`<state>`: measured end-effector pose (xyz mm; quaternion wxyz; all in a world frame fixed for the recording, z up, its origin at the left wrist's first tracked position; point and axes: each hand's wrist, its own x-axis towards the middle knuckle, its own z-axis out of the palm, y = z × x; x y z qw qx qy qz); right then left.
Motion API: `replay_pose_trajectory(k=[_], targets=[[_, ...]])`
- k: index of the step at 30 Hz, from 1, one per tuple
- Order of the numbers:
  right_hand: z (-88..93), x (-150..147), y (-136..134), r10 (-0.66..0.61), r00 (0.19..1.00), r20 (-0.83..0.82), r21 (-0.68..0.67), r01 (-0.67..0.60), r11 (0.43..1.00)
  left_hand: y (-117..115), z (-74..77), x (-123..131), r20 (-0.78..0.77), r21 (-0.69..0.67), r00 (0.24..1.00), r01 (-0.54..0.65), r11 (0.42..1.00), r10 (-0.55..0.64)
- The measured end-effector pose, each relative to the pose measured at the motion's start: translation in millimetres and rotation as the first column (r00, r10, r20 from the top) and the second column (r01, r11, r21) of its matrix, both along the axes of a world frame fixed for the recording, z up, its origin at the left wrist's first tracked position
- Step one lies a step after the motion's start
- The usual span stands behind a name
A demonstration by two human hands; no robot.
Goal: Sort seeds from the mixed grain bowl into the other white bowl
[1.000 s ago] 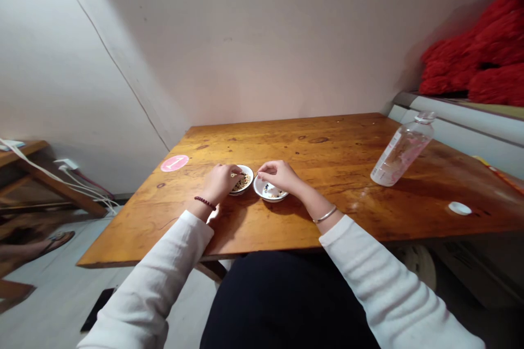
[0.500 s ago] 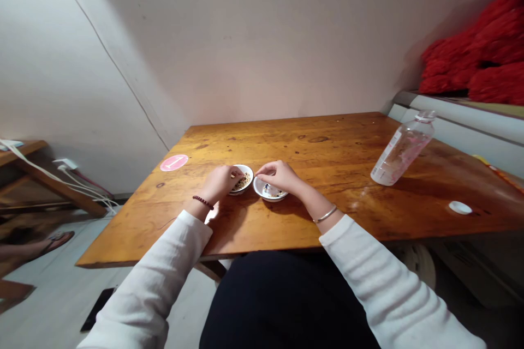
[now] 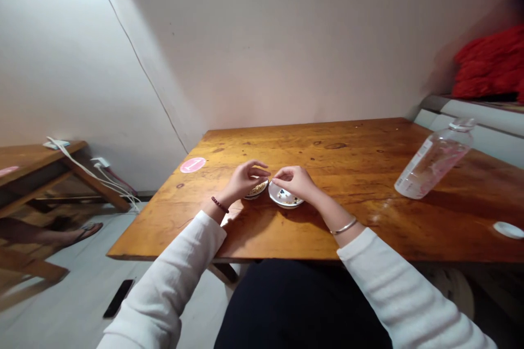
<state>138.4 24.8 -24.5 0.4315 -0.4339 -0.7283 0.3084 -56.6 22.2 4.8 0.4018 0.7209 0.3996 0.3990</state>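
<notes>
Two small white bowls stand side by side on the wooden table point(image 3: 347, 174). The left bowl point(image 3: 257, 191) holds many small tan and dark bits, like beads or grains. Over it hovers my left hand point(image 3: 245, 179), fingers stretched out and thumb apart, with nothing visible between them. In the right bowl point(image 3: 286, 203) lie a few small dark and pale bits. My right hand point(image 3: 295, 181) is above that bowl's rim, its thumb and fingertips pinched together. Whatever is in that pinch is too small to make out.
A clear plastic bottle point(image 3: 436, 161) with pink print stands on the right, near a white cap point(image 3: 508, 230). A round pink sticker point(image 3: 192, 165) marks the table's left side. A black phone point(image 3: 118, 299) lies on the floor. Behind the table is a wall.
My left hand has risen from inside the left bowl and its fingers have spread. My right hand stays pinched over the right bowl. The view has turned slightly left.
</notes>
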Motion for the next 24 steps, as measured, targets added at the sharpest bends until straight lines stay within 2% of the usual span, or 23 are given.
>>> replay_pose_trajectory(k=[6, 24], targets=[[0.0, 0.7, 1.9, -0.042, 0.998, 0.042, 0.028, 0.041, 0.999, -2.4, 2.3, 1.6, 0.014, -0.028, 1.0, 0.001, 1.0, -0.001], [1.7, 0.2, 0.5, -0.079, 0.995, 0.059, 0.036, 0.077, 0.996, -5.5, 4.7, 3.3, -0.037, 0.021, 0.999, -0.011, 1.0, 0.012]])
